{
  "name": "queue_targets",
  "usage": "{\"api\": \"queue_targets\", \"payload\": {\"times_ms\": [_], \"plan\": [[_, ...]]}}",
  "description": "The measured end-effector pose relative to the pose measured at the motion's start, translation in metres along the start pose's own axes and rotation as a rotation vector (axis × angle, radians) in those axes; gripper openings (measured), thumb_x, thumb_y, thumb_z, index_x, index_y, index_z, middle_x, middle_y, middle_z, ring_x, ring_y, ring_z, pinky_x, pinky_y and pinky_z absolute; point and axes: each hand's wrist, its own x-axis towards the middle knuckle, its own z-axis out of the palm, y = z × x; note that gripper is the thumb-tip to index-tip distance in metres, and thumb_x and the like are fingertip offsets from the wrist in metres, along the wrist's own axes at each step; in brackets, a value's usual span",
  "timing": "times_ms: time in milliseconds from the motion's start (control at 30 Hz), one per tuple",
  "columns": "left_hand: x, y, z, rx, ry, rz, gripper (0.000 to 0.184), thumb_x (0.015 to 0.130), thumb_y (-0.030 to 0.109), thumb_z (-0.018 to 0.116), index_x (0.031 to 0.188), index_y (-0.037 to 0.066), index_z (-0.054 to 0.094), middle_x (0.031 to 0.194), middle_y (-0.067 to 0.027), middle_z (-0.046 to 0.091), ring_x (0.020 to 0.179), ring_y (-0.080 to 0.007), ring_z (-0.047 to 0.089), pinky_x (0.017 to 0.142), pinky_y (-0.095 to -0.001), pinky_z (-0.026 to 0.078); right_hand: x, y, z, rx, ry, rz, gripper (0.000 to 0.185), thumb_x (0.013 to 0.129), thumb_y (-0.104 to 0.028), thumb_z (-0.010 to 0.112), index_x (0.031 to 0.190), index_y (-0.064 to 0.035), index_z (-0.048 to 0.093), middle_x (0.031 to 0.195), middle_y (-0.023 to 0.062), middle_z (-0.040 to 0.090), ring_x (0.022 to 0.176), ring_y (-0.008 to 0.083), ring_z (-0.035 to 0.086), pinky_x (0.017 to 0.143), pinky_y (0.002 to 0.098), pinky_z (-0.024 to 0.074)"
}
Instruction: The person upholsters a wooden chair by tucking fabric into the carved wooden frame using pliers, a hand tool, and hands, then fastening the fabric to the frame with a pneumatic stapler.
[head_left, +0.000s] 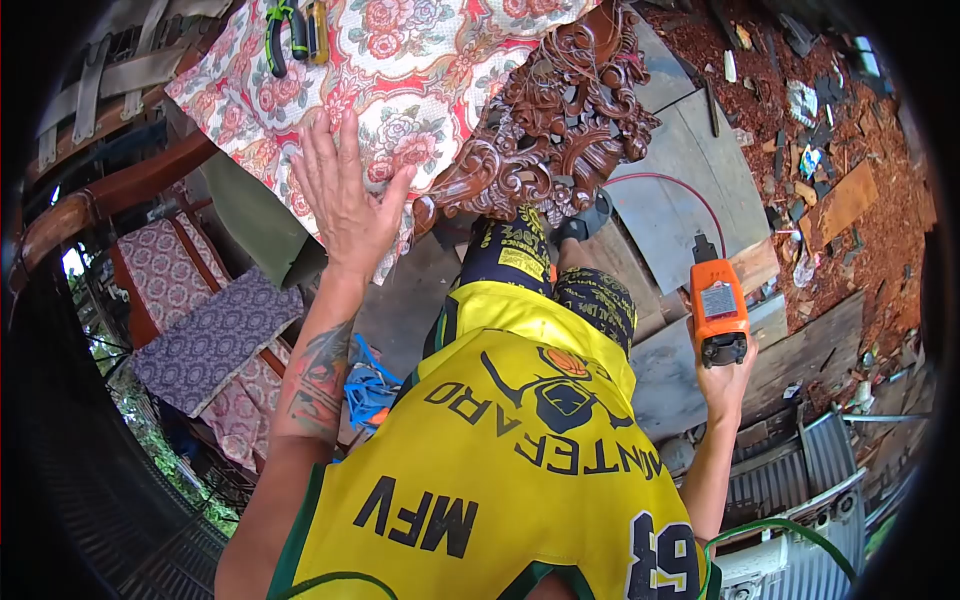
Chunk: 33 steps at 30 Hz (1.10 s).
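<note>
My left hand (345, 195) lies with fingers spread on a floral upholstery fabric (400, 85) in cream, red and pink. The fabric covers a piece of furniture with a carved brown wooden edge (560, 120). Off to the right, my right hand (722, 385) grips an orange staple gun (718, 305), held away from the fabric. The gun hides most of that hand's fingers. A thin red hose (680, 185) runs near the gun's black end. Green-and-black pliers (285, 35) and a tool with a yellow handle (317, 32) lie on the fabric beyond my left hand.
Boards (690, 160) cover part of the ground at right, beside reddish dirt (850, 130) strewn with scraps. Patterned cloth pieces (215, 335) hang over wooden frames at left. A blue object (368, 385) lies by my left arm. A green hose (790, 525) curves at lower right.
</note>
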Motion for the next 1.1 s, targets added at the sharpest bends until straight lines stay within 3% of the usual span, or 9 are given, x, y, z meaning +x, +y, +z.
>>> {"api": "queue_targets", "payload": {"times_ms": [233, 600, 700, 767, 800, 833, 900, 967, 1100], "plan": [[-0.002, -0.009, -0.005, -0.063, -0.059, -0.001, 0.097, 0.086, 0.036, 0.083, 0.168, 0.018, 0.034, 0.174, -0.0177, 0.028, 0.162, -0.0429, 0.02, 0.128, -0.0645, 0.012, 0.015, -0.021, -0.004, -0.101, -0.119, -0.184, 0.016, 0.079, -0.004, 0.076, 0.094, -0.002, 0.071, 0.086, 0.0181, 0.072, 0.079, 0.0437, 0.07, 0.073, 0.0448, 0.0551], [-0.004, -0.011, -0.004, -0.205, -0.032, -0.058, 0.095, 0.077, 0.011, 0.068, 0.166, 0.018, 0.037, 0.176, -0.0186, 0.025, 0.163, -0.0456, 0.016, 0.129, -0.065, 0.008, 0.149, -0.206, -0.055, 0.253, -0.117, -0.358, 0.03, 0.086, -0.011, 0.068, 0.113, -0.0008, 0.069, 0.086, 0.0146, 0.072, 0.071, 0.0335, 0.065, 0.07, 0.0394, 0.0526], [-0.006, -0.007, -0.003, -0.236, 0.064, -0.127, 0.094, 0.078, 0.015, 0.073, 0.166, 0.019, 0.038, 0.174, -0.0237, 0.023, 0.161, -0.0508, 0.016, 0.129, -0.0656, 0.01, 0.193, -0.269, -0.05, 0.003, -0.034, -0.672, 0.024, 0.09, -0.008, 0.069, 0.113, -0.0039, 0.072, 0.092, 0.0122, 0.073, 0.072, 0.033, 0.063, 0.071, 0.0376, 0.0544], [-0.004, -0.008, -0.003, -0.21, 0.039, -0.151, 0.099, 0.078, 0.026, 0.083, 0.166, 0.021, 0.038, 0.173, -0.0276, 0.019, 0.159, -0.055, 0.016, 0.127, -0.0678, 0.013, 0.188, -0.346, -0.036, -0.162, 0.002, -0.856, 0.045, 0.084, -0.003, 0.062, 0.129, 0.0022, 0.058, 0.087, 0.0222, 0.07, 0.071, 0.0303, 0.069, 0.071, 0.0487, 0.0572], [-0.005, -0.005, -0.004, -0.223, 0.039, -0.162, 0.099, 0.078, 0.026, 0.083, 0.166, 0.021, 0.038, 0.173, -0.0276, 0.019, 0.159, -0.055, 0.016, 0.127, -0.0678, 0.013, 0.185, -0.401, -0.038, -0.017, -0.138, -0.369, 0.053, 0.085, 0.001, 0.063, 0.137, 0.0012, 0.05, 0.097, 0.0247, 0.07, 0.078, 0.0342, 0.07, 0.075, 0.0499, 0.0548], [-0.003, 0.0, -0.002, -0.157, 0.039, -0.198, 0.102, 0.077, 0.032, 0.087, 0.166, 0.022, 0.038, 0.173, -0.0273, 0.018, 0.158, -0.0551, 0.017, 0.126, -0.0692, 0.013, 0.206, -0.396, -0.032, -0.033, -0.14, -0.374, 0.053, 0.085, 0.001, 0.063, 0.137, 0.0012, 0.05, 0.097, 0.0247, 0.07, 0.078, 0.0342, 0.07, 0.075, 0.0499, 0.0548], [-0.002, 0.009, -0.001, -0.099, 0.036, -0.244, 0.105, 0.075, 0.038, 0.09, 0.166, 0.023, 0.038, 0.174, -0.027, 0.017, 0.158, -0.0551, 0.018, 0.125, -0.0706, 0.013, 0.277, -0.371, -0.004, -0.371, -0.088, -0.882, 0.057, 0.086, 0.001, 0.066, 0.14, 0.0018, 0.046, 0.098, 0.0261, 0.07, 0.086, 0.0382, 0.07, 0.08, 0.052, 0.0538], [-0.006, 0.018, 0.0, -0.129, 0.067, -0.266, 0.108, 0.073, 0.042, 0.092, 0.166, 0.025, 0.038, 0.174, -0.0279, 0.014, 0.157, -0.0562, 0.018, 0.125, -0.0722, 0.012, 0.31, -0.374, 0.024, -0.364, 0.07, -0.96, 0.059, 0.087, 0.001, 0.067, 0.141, 0.0034, 0.045, 0.101, 0.0277, 0.071, 0.092, 0.0412, 0.07, 0.082, 0.0528, 0.0535], [-0.033, 0.02, -0.001, -0.047, 0.003, -0.08, 0.06, 0.081, 0.041, 0.086, 0.136, 0.026, 0.069, 0.172, -0.0212, 0.031, 0.16, -0.0454, 0.021, 0.126, -0.0704, 0.01, 0.333, -0.387, 0.053, -0.378, 0.042, -0.964, 0.057, 0.088, -0.001, 0.067, 0.141, 0.0047, 0.046, 0.103, 0.0289, 0.071, 0.094, 0.0419, 0.071, 0.081, 0.0521, 0.0541]]}}
